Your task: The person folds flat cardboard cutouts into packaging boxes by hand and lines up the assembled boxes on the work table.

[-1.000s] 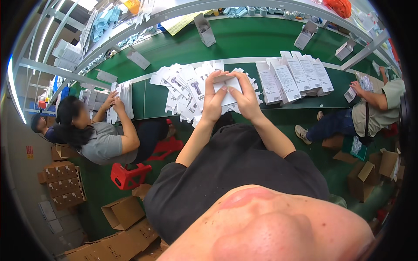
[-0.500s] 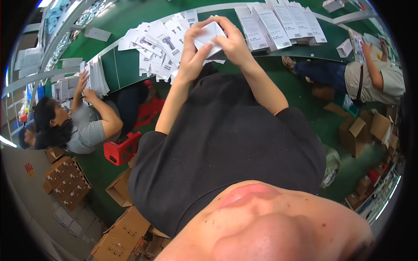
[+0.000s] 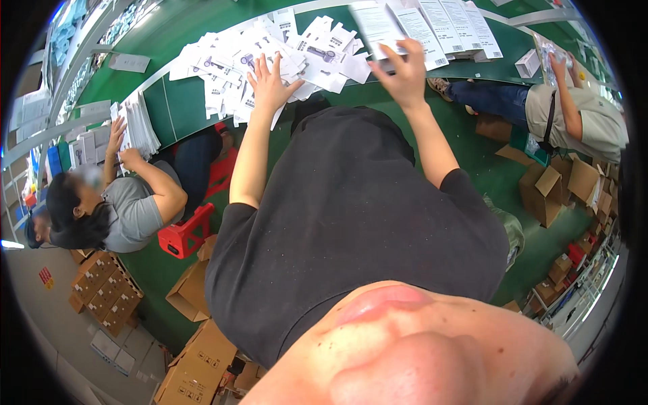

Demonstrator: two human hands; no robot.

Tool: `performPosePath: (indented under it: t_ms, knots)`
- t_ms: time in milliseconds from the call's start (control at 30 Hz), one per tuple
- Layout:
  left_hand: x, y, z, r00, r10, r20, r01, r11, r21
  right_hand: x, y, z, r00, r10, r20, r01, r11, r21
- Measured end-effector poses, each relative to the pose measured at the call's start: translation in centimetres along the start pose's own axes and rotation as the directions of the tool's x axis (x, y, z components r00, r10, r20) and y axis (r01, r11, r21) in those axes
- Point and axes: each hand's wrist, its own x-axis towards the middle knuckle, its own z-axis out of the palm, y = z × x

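Note:
My left hand [image 3: 270,89] lies with spread fingers on a loose heap of flat white cartons [image 3: 226,66] printed with a grey device. It holds nothing. At the near end of a row of white boxes [image 3: 442,25], my right hand [image 3: 407,79] has its fingers apart, bent at the lower edge of a blurred, tilted white box [image 3: 375,28]. The fingertips look close to or touching that box, without wrapping round it. More flat cartons [image 3: 329,57] lie between my hands.
Left, a co-worker [image 3: 138,202] handles a stack of white cartons [image 3: 140,121] near a red stool [image 3: 185,231]. Another person [image 3: 574,115] works at right beside a small white box [image 3: 527,63]. Brown cardboard boxes [image 3: 196,364] stand on the floor. A metal rail [image 3: 320,5] edges the green table.
My hands have parted from the white box they both held. The left has moved onto the flat cartons; the right has gone rightward to the row, where a blurred box now leans.

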Motion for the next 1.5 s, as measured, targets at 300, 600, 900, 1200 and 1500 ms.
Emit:
performPosePath:
  t_ms: [300,600,900,1200,1500]
  knots:
    - [-4.6,-2.7,1.9,0.975,0.124,0.185,-0.147,0.982,0.116,-1.9,-3.7,1.3,0.988,0.121,0.094,-0.129,0.988,0.084]
    - [-5.4,-2.1,3.5,0.992,0.086,0.098,-0.09,0.995,0.033,-4.9,-0.5,12.7,0.651,0.41,0.639,-0.647,0.741,0.183]
    - [-4.9,-1.9,2.9,0.993,0.071,0.096,-0.063,0.994,-0.087,-4.5,6.2,17.4,0.674,0.661,0.33,-0.733,0.653,0.188]
    - [-5.4,-1.7,2.4,0.987,0.045,0.153,-0.031,0.996,-0.088,-3.1,11.9,15.3,0.58,0.751,0.315,-0.807,0.583,0.094]
    - [-4.9,0.9,-1.3,0.987,0.068,0.148,-0.027,0.964,-0.266,-4.1,17.6,13.3,0.634,0.749,0.196,-0.762,0.647,-0.006]
